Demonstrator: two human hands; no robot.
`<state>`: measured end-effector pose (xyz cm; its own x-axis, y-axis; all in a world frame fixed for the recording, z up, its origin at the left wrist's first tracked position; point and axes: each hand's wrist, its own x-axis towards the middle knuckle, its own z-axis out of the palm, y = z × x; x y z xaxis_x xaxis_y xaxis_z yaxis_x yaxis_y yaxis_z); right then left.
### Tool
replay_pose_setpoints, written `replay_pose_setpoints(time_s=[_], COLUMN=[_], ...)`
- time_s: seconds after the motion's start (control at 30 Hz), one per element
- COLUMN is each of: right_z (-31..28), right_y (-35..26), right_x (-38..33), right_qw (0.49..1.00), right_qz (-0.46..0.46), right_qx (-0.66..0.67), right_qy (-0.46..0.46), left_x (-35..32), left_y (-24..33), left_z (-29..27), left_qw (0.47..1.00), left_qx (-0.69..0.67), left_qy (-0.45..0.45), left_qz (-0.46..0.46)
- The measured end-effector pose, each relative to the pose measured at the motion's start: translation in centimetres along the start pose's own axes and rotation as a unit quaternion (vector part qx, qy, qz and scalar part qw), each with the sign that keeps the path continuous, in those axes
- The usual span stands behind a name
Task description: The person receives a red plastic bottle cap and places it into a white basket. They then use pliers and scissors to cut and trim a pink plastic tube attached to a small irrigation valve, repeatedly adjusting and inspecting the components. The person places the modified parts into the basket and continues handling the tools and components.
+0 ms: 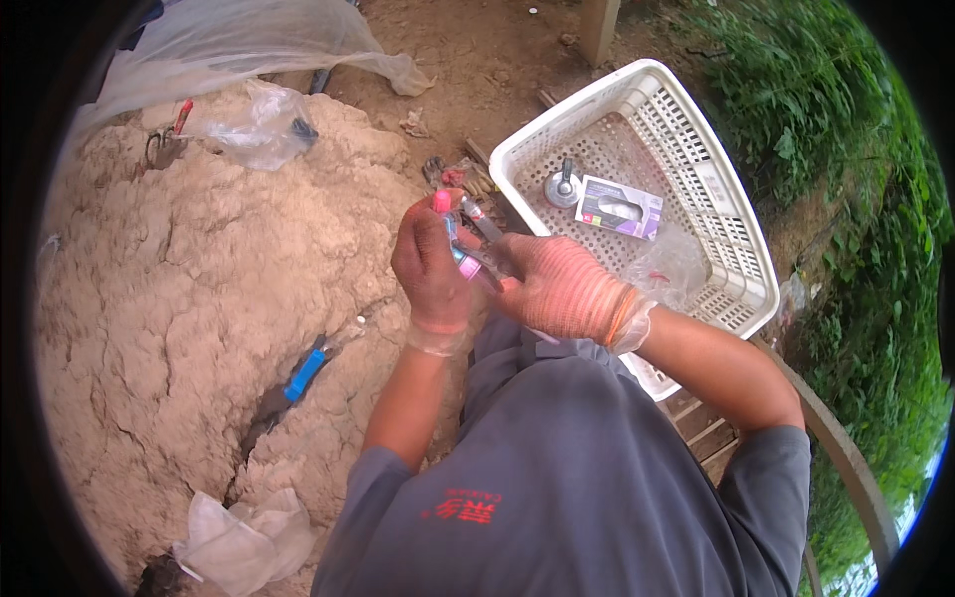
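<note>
Both of my hands wear reddish knit gloves under thin clear plastic ones, and they meet in front of my lap. My left hand [432, 261] is closed around a slim pink-and-blue tube-like thing [451, 234], with a pink end pointing up and a pink band lower down. Close beside it, my right hand [560, 287] is closed on a flat grey blade-like piece [488, 228] that slants up and left. The fingers hide its grip, so its exact kind is unclear. The two held things cross or touch between the hands.
A white plastic basket [765, 282] at right holds a purple-and-white box [619, 207], a round metallic thing with a dark handle [563, 186] and clear plastic. On the cracked clay mound [199, 269] lie a blue-handled tool [304, 375], red-handled scissors [167, 137] and plastic bags [246, 542]. Plants edge the right.
</note>
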<state>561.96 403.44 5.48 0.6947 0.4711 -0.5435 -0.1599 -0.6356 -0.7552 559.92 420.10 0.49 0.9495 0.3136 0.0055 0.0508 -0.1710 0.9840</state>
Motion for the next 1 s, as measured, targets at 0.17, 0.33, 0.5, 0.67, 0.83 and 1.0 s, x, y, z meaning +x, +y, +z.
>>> replay_pose_setpoints(time_s=[0.17,0.33,0.5,0.67,0.83,1.0], right_z=[2.5,-1.3,-2.1,-1.5,0.6,-0.2], right_y=[2.1,0.7,2.5,1.4,2.2,2.4], right_x=[0.9,-0.9,-1.1,-1.8,-1.9,-2.3], right_qw=[0.995,0.975,0.955,0.923,0.936,0.925], right_qz=[-0.049,0.014,0.004,0.054,0.042,0.05], right_qx=[0.07,0.22,0.294,0.377,0.344,0.365], right_qy=[0.045,0.014,0.037,-0.051,-0.063,-0.088], left_x=[-0.8,0.0,0.3,-0.1,-1.1,-1.6], left_y=[0.2,0.5,-0.3,-1.1,-0.6,0.9], left_z=[1.4,0.1,0.2,0.4,0.8,0.4], left_qw=[0.996,0.969,0.923,0.922,0.978,0.984], left_qx=[-0.046,-0.186,-0.286,-0.271,-0.105,-0.079], left_qy=[0.051,0.008,0.001,0.007,-0.023,-0.052], left_qz=[-0.05,-0.161,-0.257,-0.276,-0.179,-0.151])
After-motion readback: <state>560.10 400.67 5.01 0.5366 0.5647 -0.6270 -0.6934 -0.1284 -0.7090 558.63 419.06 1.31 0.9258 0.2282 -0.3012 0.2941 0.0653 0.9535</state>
